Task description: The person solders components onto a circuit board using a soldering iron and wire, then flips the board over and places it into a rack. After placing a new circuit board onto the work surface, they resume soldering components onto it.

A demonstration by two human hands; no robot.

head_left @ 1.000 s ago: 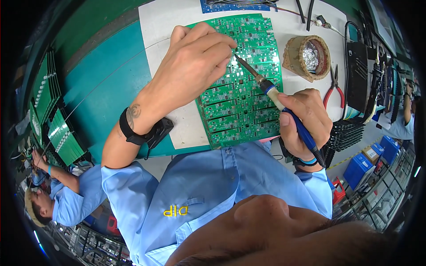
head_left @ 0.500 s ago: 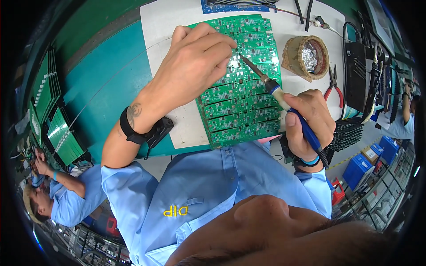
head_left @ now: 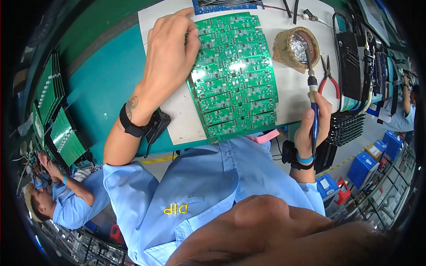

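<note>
Green circuit-board panel is laid flat on a white sheet, itself spread over a teal mat; its upper left edge is partly covered by the left hand. Beyond its far edge, a blue board is placed, with two black strips and a white connector near it. To the right, a round, rough-walled pot with silvery material inside is set apart from the panel. Just beside the pot, red-handled pliers are laid, and farther right the sheet is bordered by a black stand. At the left, green boards are racked in a row, and a co-worker is seated nearby. A pink item is seen at the near table edge.

By the right hand, the blue handle of a soldering iron is gripped closely between thumb and fingers, its tip pointed into the pot's mouth; contact with the silvery material cannot be confirmed. The left hand is held with fingers partly curled; whether anything is pinched there cannot be told.
</note>
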